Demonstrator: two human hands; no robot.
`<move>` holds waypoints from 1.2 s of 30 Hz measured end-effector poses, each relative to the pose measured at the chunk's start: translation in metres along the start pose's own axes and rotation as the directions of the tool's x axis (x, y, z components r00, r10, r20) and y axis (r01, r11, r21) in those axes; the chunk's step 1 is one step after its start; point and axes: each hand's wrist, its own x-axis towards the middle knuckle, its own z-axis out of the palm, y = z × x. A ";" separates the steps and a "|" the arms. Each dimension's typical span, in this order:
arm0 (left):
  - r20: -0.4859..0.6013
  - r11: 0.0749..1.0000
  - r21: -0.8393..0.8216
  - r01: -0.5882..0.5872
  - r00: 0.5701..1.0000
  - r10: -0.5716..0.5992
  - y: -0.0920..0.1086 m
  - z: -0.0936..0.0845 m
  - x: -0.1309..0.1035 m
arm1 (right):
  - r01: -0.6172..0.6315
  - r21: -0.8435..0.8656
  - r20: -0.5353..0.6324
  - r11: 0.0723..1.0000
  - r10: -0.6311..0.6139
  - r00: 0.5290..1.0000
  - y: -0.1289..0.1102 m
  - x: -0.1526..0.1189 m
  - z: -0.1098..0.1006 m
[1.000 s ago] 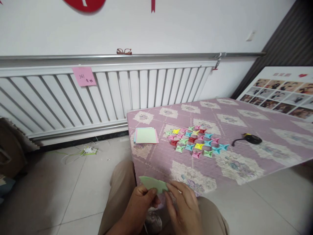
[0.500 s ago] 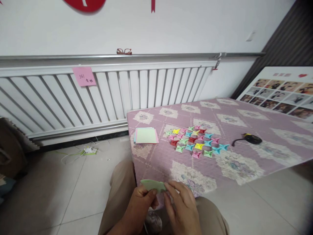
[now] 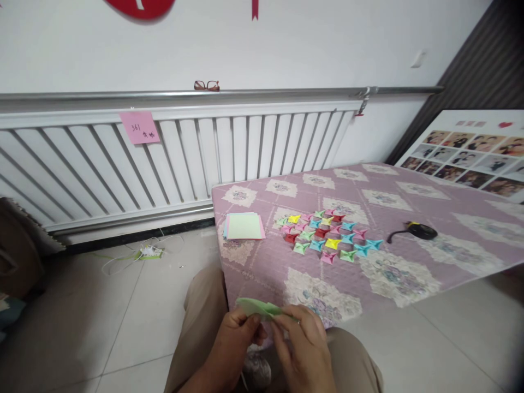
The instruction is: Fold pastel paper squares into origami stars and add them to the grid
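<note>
A piece of light green paper [image 3: 257, 307], partly folded, is held over the near edge of the table, above my lap. My left hand [image 3: 235, 341] pinches its left part between thumb and fingers. The fingers of my right hand [image 3: 303, 338] are closed on its right end. Beyond my hands, several small folded paper shapes [image 3: 321, 233] in pink, red, yellow, green and blue lie in rows on the table. To their left is a stack of square paper sheets [image 3: 244, 226], with a light green one on top.
The table [image 3: 262, 267] has a purple flowered cloth. A black and yellow object with a strap [image 3: 421, 230] lies at its right. Behind are a radiator [image 3: 241, 144], glasses [image 3: 207, 85] on a pipe, and a photo board [image 3: 462, 155]. A power strip [image 3: 150, 252] lies on the floor.
The right part of the green paper has turned and opened somewhat, showing a fold. My right fingers have shifted slightly over it. My left hand still holds the other part.
</note>
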 end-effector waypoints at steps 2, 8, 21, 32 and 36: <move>0.008 1.000 0.001 -0.007 1.000 0.007 0.000 0.000 0.000 | -0.016 -0.005 0.028 1.000 0.016 0.999 -0.001 0.000 0.000; 0.013 0.999 0.048 -0.008 1.000 0.008 0.004 0.001 -0.003 | 0.042 -0.094 0.075 0.995 -0.035 0.997 -0.001 0.003 -0.005; 0.031 0.986 0.166 -0.017 0.999 0.012 0.017 -0.001 -0.003 | -0.022 -0.107 0.170 0.994 0.040 0.985 -0.004 0.002 -0.002; 0.105 0.996 0.089 -0.028 0.994 0.018 0.016 -0.001 -0.002 | -0.041 -0.065 0.168 0.997 0.051 0.984 -0.007 0.004 0.002; 0.112 0.996 0.082 -0.032 0.993 0.022 0.018 -0.002 0.000 | -0.104 0.015 0.176 0.995 0.099 0.979 -0.007 0.003 0.003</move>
